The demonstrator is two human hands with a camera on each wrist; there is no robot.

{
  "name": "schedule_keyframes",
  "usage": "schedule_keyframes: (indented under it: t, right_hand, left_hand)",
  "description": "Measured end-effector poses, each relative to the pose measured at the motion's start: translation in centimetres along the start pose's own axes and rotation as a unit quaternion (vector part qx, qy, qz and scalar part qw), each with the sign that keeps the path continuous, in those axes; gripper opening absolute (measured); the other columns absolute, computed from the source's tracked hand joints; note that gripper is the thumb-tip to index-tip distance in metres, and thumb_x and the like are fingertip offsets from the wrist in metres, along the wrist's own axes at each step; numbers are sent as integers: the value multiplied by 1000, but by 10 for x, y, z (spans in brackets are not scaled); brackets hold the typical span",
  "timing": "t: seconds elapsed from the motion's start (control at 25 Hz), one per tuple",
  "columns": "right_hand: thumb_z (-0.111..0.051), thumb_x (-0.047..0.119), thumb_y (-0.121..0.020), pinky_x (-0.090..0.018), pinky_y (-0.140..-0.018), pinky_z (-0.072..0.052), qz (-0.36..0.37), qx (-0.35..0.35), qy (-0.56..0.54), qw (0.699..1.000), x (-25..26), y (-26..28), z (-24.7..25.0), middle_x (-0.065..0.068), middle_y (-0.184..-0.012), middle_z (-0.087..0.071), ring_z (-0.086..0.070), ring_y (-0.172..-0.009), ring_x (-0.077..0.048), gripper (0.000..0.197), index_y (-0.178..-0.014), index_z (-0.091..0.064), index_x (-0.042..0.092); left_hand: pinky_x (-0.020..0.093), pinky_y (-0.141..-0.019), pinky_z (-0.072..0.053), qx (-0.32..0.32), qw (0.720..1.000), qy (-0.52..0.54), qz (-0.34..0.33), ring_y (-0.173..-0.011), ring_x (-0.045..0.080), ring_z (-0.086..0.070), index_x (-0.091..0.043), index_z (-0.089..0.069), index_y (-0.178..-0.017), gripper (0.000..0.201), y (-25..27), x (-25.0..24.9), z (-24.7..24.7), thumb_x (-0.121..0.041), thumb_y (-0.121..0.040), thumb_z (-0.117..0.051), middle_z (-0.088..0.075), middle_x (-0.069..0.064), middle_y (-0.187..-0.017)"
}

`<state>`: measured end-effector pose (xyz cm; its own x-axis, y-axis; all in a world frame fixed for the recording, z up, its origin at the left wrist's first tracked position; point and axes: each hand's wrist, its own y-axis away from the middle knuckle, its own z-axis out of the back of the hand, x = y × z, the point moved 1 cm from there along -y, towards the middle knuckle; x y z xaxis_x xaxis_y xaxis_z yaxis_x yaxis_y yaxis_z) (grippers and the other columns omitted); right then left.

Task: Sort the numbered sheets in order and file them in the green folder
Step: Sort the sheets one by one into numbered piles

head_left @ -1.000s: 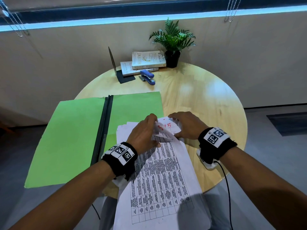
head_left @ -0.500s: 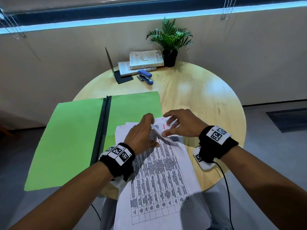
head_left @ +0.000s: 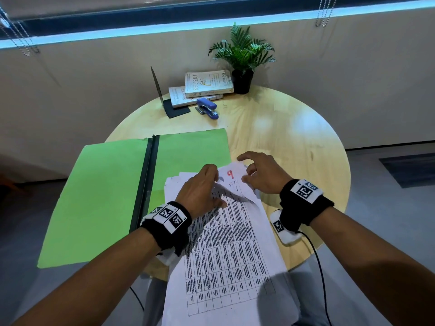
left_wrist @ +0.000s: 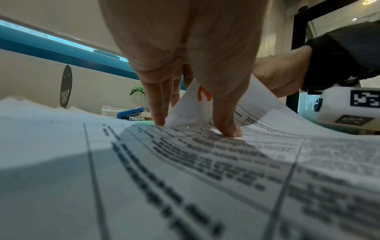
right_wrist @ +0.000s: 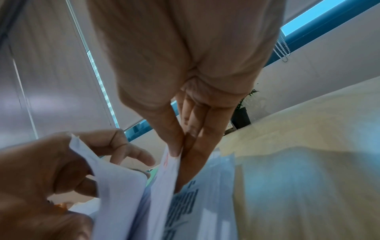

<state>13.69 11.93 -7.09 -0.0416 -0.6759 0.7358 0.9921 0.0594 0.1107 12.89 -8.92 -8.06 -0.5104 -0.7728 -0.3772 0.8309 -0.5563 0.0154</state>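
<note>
- Sheets [head_left: 233, 243], white with printed tables, lie stacked on the near edge of the table [head_left: 294, 137], overlapping the open green folder [head_left: 106, 196] to their left.
- Left hand [head_left: 200, 191] grips bent-back far corners; right hand [head_left: 261, 177] pinches a corner marked with a red 9.
- Right wrist view alone shows that thumb-and-finger pinch.

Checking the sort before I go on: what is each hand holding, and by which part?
Right hand pinches the sheet marked 9 by its far right corner. Left hand holds the upper sheets bent back at their far end.
</note>
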Motion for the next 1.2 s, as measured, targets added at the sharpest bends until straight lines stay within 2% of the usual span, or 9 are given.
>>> schedule_keyframes:
  t: [0.08,0.24,0.36,0.52,0.68,0.76,0.96,1.12,1.2]
  right_hand:
    - [-69,9,-85,-17,-60,-48,-2,-1,-10,1000,2,2,0,3,-69,-65,-60,-54,-3,41,-118,-52,27]
    - [-65,11,-89,-25,-64,-51,17,21,-34,999,5,4,-2,9,-54,-67,-55,-49,-7,7,-95,-64,15]
    - [-74,7,-82,-26,-62,-53,-1,-3,-64,998,4,4,0,5,-56,-69,-63,-53,-12,9,-87,-67,9]
    - [-69,7,-88,-45,-66,-62,-22,-16,-113,993,1,3,-2,-15,-67,-71,-70,-61,-30,8,-92,-66,1]
    - [-56,-3,-91,-40,-56,-61,-22,-29,-138,990,5,9,-5,-19,-70,-71,-67,-52,-26,17,-103,-54,9]
    - [-54,-3,-90,-35,-53,-59,2,-36,-122,992,8,12,-5,-14,-71,-71,-65,-49,-21,18,-97,-53,14]
    - [-70,25,-87,-35,-65,-60,15,-34,-106,994,10,11,-5,1,-82,-75,-71,-61,-15,15,-95,-58,26]
    - [-85,31,-74,-37,-70,-61,-14,42,-84,995,1,9,-2,-1,-84,-76,-73,-67,-13,41,-106,-61,21]
    - [-78,33,-82,-38,-64,-62,-27,45,-87,995,0,9,-3,-6,-78,-75,-73,-66,-22,36,-108,-61,15]
  left_hand:
    - [33,-54,-39,-6,1000,-15,-16,-79,26,-51,-19,-37,-92,58,-1,2,-2,-37,-65,-85,-46,-4,-109]
    - [32,-64,-46,-11,999,-29,-41,-107,20,-51,-14,-49,-98,58,-3,6,-5,-42,-62,-85,-48,-4,-129]
    - [33,-58,-42,-23,998,-16,-48,-89,23,-54,-17,-45,-93,57,-2,5,-5,-38,-61,-87,-48,-2,-122]
    - [35,-55,-42,-36,999,11,-35,-66,24,-51,-23,-39,-93,64,1,-2,0,-30,-56,-91,-42,-2,-109]
    - [38,-60,-47,-33,999,2,-11,-68,28,-53,-17,-41,-102,69,1,-4,2,-31,-57,-91,-39,0,-113]
    - [38,-60,-47,-32,999,3,-9,-70,29,-53,-16,-41,-104,71,1,-4,2,-32,-57,-91,-38,0,-113]
    - [38,-58,-46,-33,999,12,-10,-67,30,-52,-16,-36,-103,74,1,-4,2,-31,-57,-91,-39,0,-109]
    - [37,-60,-47,-20,999,28,3,-70,28,-54,-21,-29,-106,76,1,-4,2,-29,-61,-90,-45,-2,-102]
    - [36,-59,-46,-16,999,35,5,-70,27,-53,-22,-28,-106,77,1,-4,2,-29,-61,-90,-46,-3,-100]
